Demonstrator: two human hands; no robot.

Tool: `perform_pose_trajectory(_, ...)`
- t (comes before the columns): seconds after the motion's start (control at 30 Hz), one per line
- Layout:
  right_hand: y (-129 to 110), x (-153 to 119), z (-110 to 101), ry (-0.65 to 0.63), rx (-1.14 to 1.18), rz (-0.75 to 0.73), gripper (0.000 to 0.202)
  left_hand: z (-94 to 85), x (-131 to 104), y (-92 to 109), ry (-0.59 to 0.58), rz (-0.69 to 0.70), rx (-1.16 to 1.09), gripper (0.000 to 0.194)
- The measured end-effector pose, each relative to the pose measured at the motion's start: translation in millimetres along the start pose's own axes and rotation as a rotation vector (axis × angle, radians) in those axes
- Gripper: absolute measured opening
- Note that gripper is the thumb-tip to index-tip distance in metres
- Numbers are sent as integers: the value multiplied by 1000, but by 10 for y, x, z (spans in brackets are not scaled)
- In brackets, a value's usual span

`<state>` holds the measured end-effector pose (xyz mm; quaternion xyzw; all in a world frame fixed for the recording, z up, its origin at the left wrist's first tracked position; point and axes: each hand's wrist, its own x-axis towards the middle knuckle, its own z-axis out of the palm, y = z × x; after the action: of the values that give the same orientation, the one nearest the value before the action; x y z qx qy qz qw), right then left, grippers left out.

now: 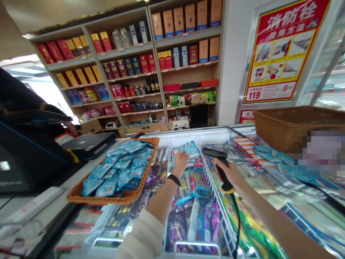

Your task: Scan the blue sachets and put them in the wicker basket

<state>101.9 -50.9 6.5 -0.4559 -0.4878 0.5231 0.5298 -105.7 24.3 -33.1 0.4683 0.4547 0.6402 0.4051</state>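
My left hand (180,164), with a dark beaded bracelet and a thin bangle on its wrist, is closed at the left edge of a small blue packet (192,149). Wrapped in my right hand (231,174) is a black and yellow barcode scanner (223,166), its head pointing left towards that packet. A black cable (237,219) hangs from the scanner's handle. Both hands are above a chest freezer (185,132) of wrapped ice creams. To the left of my left hand, an orange-brown wicker basket (147,183) holds a heap of similar blue packets (118,167).
More blue packets (285,166) lie at the right, by a brown basket (293,124). A dark checkout screen (18,154) and a flat black device (90,144) stand left, with part of a person (32,90) behind. Shelves of boxes (126,68) line the back wall.
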Motion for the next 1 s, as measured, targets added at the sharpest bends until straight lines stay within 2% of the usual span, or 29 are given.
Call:
perform_pose_trajectory(0.13, 66, -12, 4, -49, -91, -50, 45, -49, -115, -2, 72, 0, -42, 41)
perform_pose_trajectory(0.27, 62, -57, 14, -68, -170, -113, 43, -72, -115, -31, 118, 38, 30, 31)
perform_pose_trajectory(0.47, 42, -82, 14, -105, -228, -114, 42, -82, -85, -63, 139, 89, 77, 18)
perform_pose_trajectory(0.67, 80, -60, -14, -123, -250, -112, 43, -81, -68, -116, 105, 132, 86, 19)
perform_pose_trajectory(1.0, 54, -85, 0, -131, -300, -142, 45, -69, -86, -70, 143, 75, 116, 14)
